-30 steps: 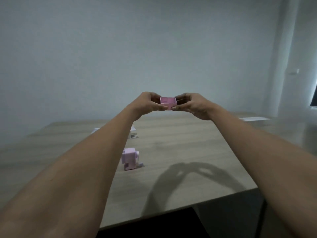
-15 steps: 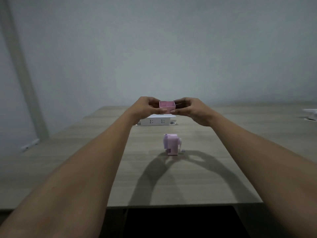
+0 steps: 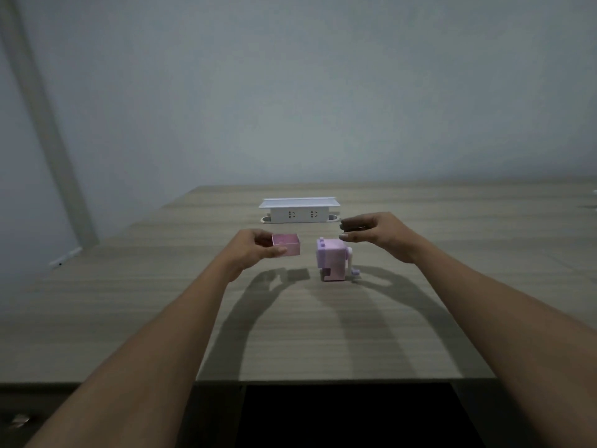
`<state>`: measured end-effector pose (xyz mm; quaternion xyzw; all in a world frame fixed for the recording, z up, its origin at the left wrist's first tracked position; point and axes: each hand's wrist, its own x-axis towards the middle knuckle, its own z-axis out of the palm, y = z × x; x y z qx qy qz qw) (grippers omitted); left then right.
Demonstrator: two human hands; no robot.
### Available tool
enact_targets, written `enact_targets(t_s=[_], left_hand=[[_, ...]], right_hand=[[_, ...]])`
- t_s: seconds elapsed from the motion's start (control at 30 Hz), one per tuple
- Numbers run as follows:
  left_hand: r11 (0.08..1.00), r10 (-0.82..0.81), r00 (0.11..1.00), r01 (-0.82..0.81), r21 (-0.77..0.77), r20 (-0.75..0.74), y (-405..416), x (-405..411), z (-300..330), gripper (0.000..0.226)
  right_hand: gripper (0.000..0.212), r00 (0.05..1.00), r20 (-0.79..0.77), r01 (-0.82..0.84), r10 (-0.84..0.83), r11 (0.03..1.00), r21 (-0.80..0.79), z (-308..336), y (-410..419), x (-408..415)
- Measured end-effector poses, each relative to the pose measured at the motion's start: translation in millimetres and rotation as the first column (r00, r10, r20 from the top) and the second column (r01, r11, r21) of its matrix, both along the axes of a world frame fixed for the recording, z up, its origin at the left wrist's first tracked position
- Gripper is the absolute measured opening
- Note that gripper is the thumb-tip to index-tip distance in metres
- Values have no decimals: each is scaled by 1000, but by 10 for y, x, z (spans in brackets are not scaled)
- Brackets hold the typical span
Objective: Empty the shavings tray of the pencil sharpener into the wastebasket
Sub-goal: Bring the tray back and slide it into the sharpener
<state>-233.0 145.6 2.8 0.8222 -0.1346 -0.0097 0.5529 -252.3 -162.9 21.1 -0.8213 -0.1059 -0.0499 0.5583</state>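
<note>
Left hand (image 3: pixel 255 250) pinches the pink shavings tray (image 3: pixel 286 245) upright, mouth up, beside the lilac pencil sharpener (image 3: pixel 334 260); right hand (image 3: pixel 374 234) hovers spread above it, socket box (image 3: pixel 299 210) behind on the worktop (image 3: pixel 161 302).

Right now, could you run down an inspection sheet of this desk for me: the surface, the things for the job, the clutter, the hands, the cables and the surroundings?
Surface: wooden table, bare apart from a few items.
Job's things: pink tray held above the table, its inside not clear enough to judge; purple pencil sharpener standing upright to its right, tray slot empty. Wastebasket: nothing seen.
Clutter: white socket box behind the sharpener.
Hands: left hand grips the tray; right hand open above the sharpener, not touching it.
Cables: nothing seen.
Surroundings: plain grey wall; dark gap below the table's near edge.
</note>
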Motion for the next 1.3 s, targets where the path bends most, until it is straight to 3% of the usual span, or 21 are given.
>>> enact_targets(t_s=[0.27, 0.53, 1.3], left_hand=[[997, -26, 996, 32, 69, -84, -154, 6, -347, 34], [997, -69, 988, 64, -42, -141, -315, 31, -469, 39], [988, -151, 978, 146, -47, -144, -693, 19, -506, 42]], right_hand=[[57, 998, -50, -34, 32, 999, -30, -243, -31, 70], [55, 997, -65, -47, 48, 999, 18, -356, -71, 130], [53, 998, -40, -49, 52, 996, 69, -411, -25, 111]])
